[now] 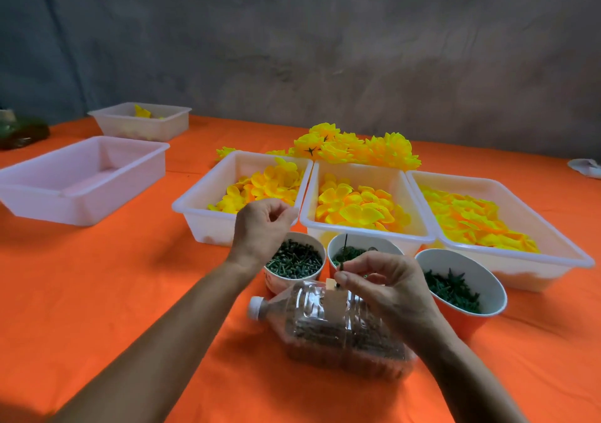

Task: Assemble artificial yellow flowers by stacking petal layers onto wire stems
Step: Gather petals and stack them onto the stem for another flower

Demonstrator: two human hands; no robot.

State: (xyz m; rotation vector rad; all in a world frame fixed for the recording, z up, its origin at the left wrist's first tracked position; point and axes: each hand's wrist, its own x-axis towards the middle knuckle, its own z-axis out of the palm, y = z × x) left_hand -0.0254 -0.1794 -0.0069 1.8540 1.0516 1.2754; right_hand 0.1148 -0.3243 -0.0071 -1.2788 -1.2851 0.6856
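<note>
Right hand (383,279) pinches a bare wire stem (344,249) upright — no petals on it yet. Left hand (263,224) hovers curled, seemingly empty. We count finished flowers (354,147) heaped at twelve o'clock; three petal trays (364,224) well stocked — much remains.

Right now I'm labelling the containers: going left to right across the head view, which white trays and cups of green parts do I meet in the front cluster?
Trays: left petal tray → middle petal tray → right petal tray. Cups: left cup → middle cup → right cup.
</note>
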